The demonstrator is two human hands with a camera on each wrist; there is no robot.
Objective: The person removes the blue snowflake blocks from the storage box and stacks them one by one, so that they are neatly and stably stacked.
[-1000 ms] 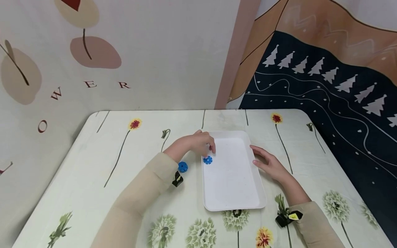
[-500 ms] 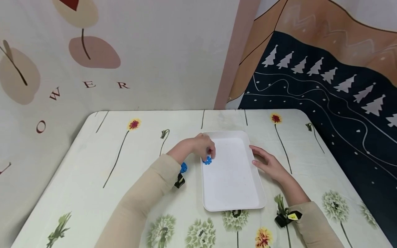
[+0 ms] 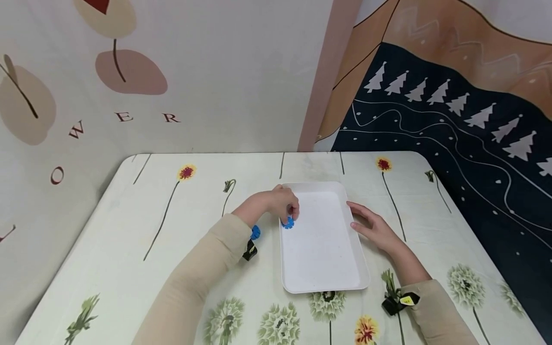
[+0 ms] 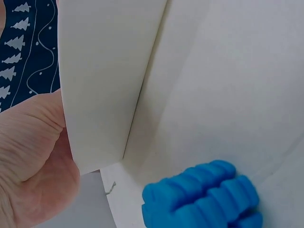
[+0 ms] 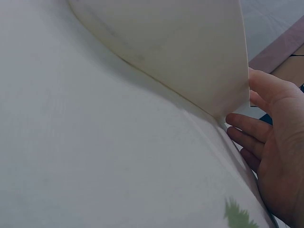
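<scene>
A blue notched plastic disc (image 3: 288, 223), like a snowflake building disc, is inside the white tray (image 3: 324, 249) near its left wall. My left hand (image 3: 281, 202) reaches over that wall, thumb and fingertips pinching the disc and partly covering it. In the left wrist view, the tray wall (image 4: 107, 85) hides the fingertips of the left hand (image 4: 35, 161). On the tablecloth left of the tray lies a stack of blue discs (image 4: 202, 199), partly behind the left sleeve in the head view. My right hand (image 3: 374, 229) rests its extended thumb and fingers against the tray's right outer side.
A flower-print cloth (image 3: 224, 282) covers the table. Patterned fabric walls (image 3: 224, 96) rise behind the far edge and to both sides. A black wrist mount (image 3: 398, 303) sits at the right cuff, another (image 3: 249, 250) at the left.
My left hand has come down and slightly right, its fingertips closing onto the disc in the tray. The left sleeve now covers more of the blue stack. My right hand stays in place.
</scene>
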